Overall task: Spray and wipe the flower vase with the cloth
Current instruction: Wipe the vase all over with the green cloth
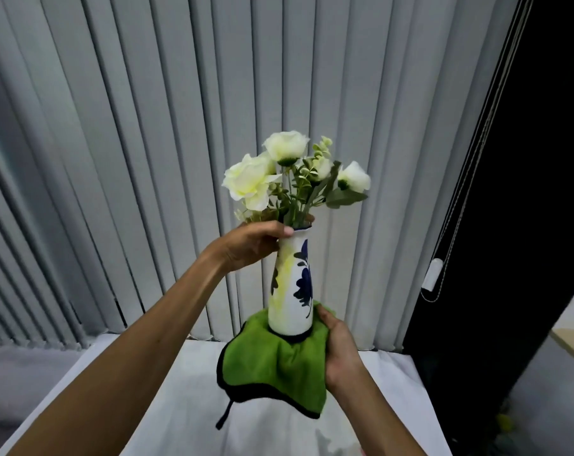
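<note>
A: Where is the vase point(292, 284) now?

B: In the middle of the frame, upright, above the white counter point(167, 406). The left hand point(249, 246) is closed around its neck, just under the white flowers point(279, 172).

A: And the cloth point(272, 360)?

B: The green cloth is under the vase bottom. The right hand point(339, 350), at lower right, grips the cloth and touches the vase base. Behind are grey blinds point(147, 143).

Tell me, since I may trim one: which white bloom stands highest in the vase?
The rose at top centre, above the vase mouth. The large bloom sits lower left, the small one lower right.
</note>
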